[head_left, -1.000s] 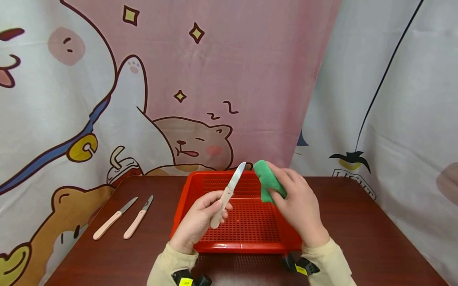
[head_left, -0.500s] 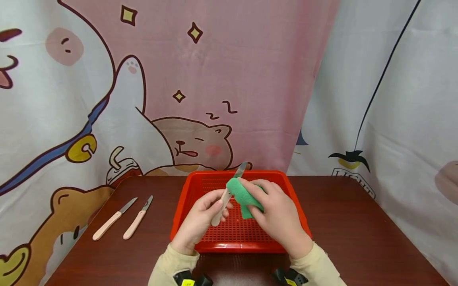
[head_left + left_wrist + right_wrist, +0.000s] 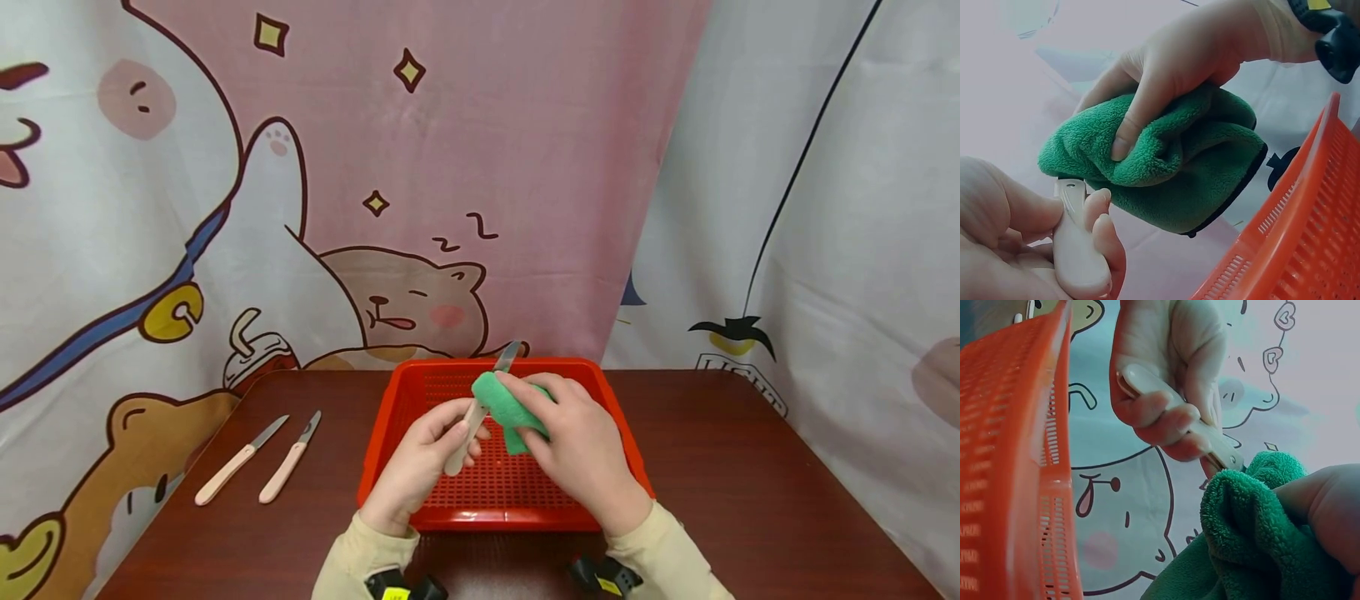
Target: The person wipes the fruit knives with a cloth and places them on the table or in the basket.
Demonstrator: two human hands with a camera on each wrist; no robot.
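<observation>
Green cloth (image 3: 502, 402) | 1s ago: off knife (image 3: 462, 450) | now: partly covering it

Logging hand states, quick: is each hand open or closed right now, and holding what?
Left hand: closed, holding a knife by its handle.
Right hand: closed, holding a green cloth over part of the blade.

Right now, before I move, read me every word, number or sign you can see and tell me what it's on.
"LIGHT": on the printed curtain, at the right, its edge meeting the table.
"Z Z": on the curtain, above the sleeping cartoon animal.
Yellow labels on the wrist cameras: too small and blurred to read.
Held folding knife, green cloth: no lettering visible.
</observation>
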